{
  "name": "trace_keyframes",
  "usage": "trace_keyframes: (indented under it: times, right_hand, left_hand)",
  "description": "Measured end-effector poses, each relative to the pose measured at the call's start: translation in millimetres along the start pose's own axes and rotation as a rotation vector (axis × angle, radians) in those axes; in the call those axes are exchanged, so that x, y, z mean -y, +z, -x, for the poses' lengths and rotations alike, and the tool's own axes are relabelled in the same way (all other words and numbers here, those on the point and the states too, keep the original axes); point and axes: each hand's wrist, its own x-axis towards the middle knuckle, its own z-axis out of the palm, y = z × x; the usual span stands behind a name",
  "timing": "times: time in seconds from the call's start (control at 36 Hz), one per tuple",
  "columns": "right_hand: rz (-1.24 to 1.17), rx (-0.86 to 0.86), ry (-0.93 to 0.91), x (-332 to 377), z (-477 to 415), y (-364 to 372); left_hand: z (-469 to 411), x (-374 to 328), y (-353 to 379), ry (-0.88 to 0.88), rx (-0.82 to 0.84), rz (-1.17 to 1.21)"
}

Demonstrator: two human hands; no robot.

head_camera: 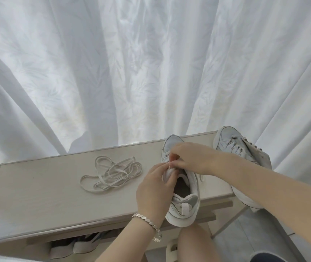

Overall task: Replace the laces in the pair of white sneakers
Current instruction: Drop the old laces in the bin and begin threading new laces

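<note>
left hand (154, 188) grips near sneaker (187, 202) at tongue, right hand (188, 159) pinches its eyelet area, pinched bit hidden. two sneakers counting far sneaker (234, 148), one lace tangle (111, 173).

This is looking like a home, at a spot beside a window. A white curtain (151, 63) with a faint leaf pattern is hanging in deep folds from nine o'clock round to three o'clock, with daylight glowing through it. A pale wooden shoe rack (37, 195) is standing at six o'clock. White sneakers (234, 148) are sitting on its top toward three o'clock, and stored shoes (83, 246) are lying on its lower shelf at seven o'clock. Grey floor tiles (249, 241) are showing at five o'clock.
</note>
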Motion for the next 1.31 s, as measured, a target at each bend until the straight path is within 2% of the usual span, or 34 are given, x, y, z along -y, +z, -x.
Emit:
trace_keyframes:
  times: [0.08, 0.17, 0.22, 0.28, 0.33, 0.39, 0.44, 0.47, 0.53, 0.61, 0.69, 0.75, 0.78, 0.83, 0.94, 1.0, 1.14, 1.22, 1.31]
  right_hand:
    - [-0.019, 0.049, 0.007, -0.9, -1.1, 0.2]
    - [-0.021, 0.029, 0.016, -0.5, -0.5, 1.5]
    - [-0.025, -0.039, 0.012, -0.3, 0.7, 6.1]
    - [-0.134, -0.188, 0.037, 0.3, 0.9, 10.8]
    - [-0.469, -0.386, 0.141, 0.6, -1.9, 10.3]
    - [-1.025, -0.536, 0.307, 1.7, -5.5, -2.9]
    - [-1.455, -0.540, 0.351, 1.5, -4.3, -23.5]
    - [-1.514, -0.478, 0.332, 1.4, -1.4, -33.6]
    - [-1.361, -0.257, 0.285, 1.6, 6.6, -46.9]
    - [-0.840, 0.179, 0.169, 8.1, 28.4, -54.2]
    - [-0.515, 0.607, 0.100, 18.2, 54.2, -53.6]
    - [-0.352, 0.752, 0.093, 25.1, 67.6, -49.7]
    - [-0.277, 0.752, 0.101, 26.6, 71.6, -46.4]
    - [-0.155, 0.580, 0.101, 24.4, 73.7, -37.8]
    - [-0.149, -0.105, 0.097, 4.3, 55.8, -17.4]
    - [-0.219, -0.285, 0.110, -3.8, 44.3, -11.4]
    - [-0.153, -0.141, 0.128, -10.2, 24.7, 9.1]
    - [-0.117, -0.207, 0.128, -6.1, 22.2, 13.2]
    - [-0.046, -0.266, 0.051, -1.8, 25.3, 12.1]
  left_hand:
    - [0.0, 0.9, -0.8, -0.010, 0.006, -0.007]
    - [0.0, -0.4, -1.1, -0.009, 0.010, -0.019]
    - [0.4, -1.2, -0.9, -0.010, 0.007, -0.034]
    - [0.1, -1.4, -0.9, -0.012, 0.006, -0.048]
    - [0.1, -0.9, -1.5, -0.008, 0.014, -0.063]
    - [-0.3, 0.1, -2.2, 0.009, 0.019, -0.077]
    - [-0.2, 0.7, -2.4, 0.022, 0.019, -0.092]
    - [0.0, 1.0, -2.1, 0.027, 0.020, -0.099]
    - [0.1, 1.1, -1.8, 0.030, 0.020, -0.104]
    - [-0.5, 0.9, -1.4, 0.034, 0.024, -0.115]
    - [-0.7, 0.2, -1.8, 0.041, 0.023, -0.115]
    - [-0.2, -0.2, -1.5, 0.044, 0.013, -0.106]
    - [-0.1, -0.5, -1.4, 0.047, 0.009, -0.101]
    - [-0.5, -0.9, -1.2, 0.050, 0.010, -0.098]
    - [-2.0, -1.8, -2.4, 0.063, 0.022, -0.116]
    - [-2.6, -3.4, -4.1, 0.071, 0.028, -0.129]
    - [-4.3, -5.0, -4.6, 0.075, 0.027, -0.169]
    - [-5.2, -4.1, -3.8, 0.069, 0.022, -0.169]
    - [-5.8, -3.5, -2.9, 0.060, 0.021, -0.162]
